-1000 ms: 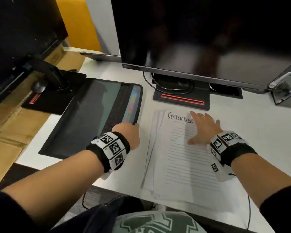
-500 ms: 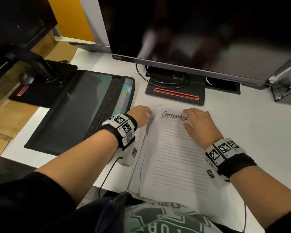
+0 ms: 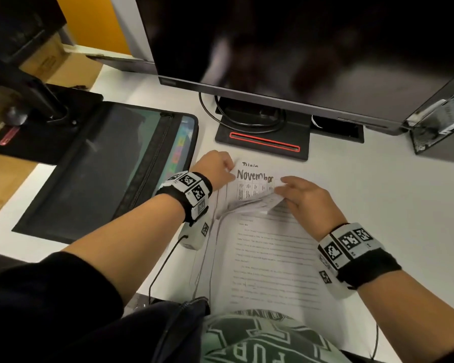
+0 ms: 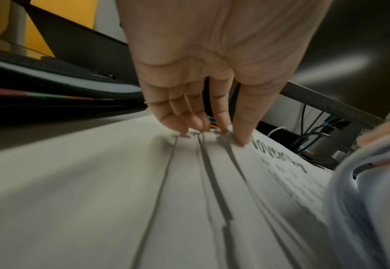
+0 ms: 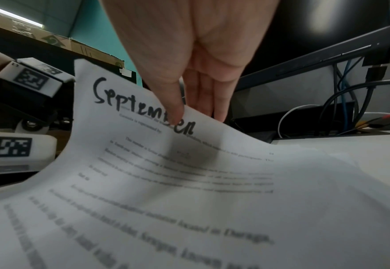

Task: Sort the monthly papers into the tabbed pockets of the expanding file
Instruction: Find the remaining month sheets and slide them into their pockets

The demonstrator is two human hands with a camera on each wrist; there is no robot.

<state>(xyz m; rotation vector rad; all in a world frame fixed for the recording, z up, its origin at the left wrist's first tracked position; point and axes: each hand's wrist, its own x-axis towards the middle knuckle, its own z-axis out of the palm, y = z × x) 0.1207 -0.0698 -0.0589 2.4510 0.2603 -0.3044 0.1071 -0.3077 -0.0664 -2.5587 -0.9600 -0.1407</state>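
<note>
Head view: the expanding file [image 3: 95,169] lay flat on the white desk [image 3: 378,195], left of the paper stack [image 3: 268,260]. The left hand [image 3: 216,167] pressed straight fingertips [image 4: 241,140] onto the stack's far-left corner beside the November sheet [image 3: 252,183]. The right hand [image 3: 308,200] pinched the lifted September sheet [image 5: 189,163], thumb on top.

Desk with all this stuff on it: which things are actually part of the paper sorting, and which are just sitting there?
Part of the job:
- September sheet, pinched by the right hand
- November sheet under it
- paper stack, held down by the left hand
- expanding file, lying open

Just lying about:
- monitor
- monitor stand
- cables
- cardboard box
</note>
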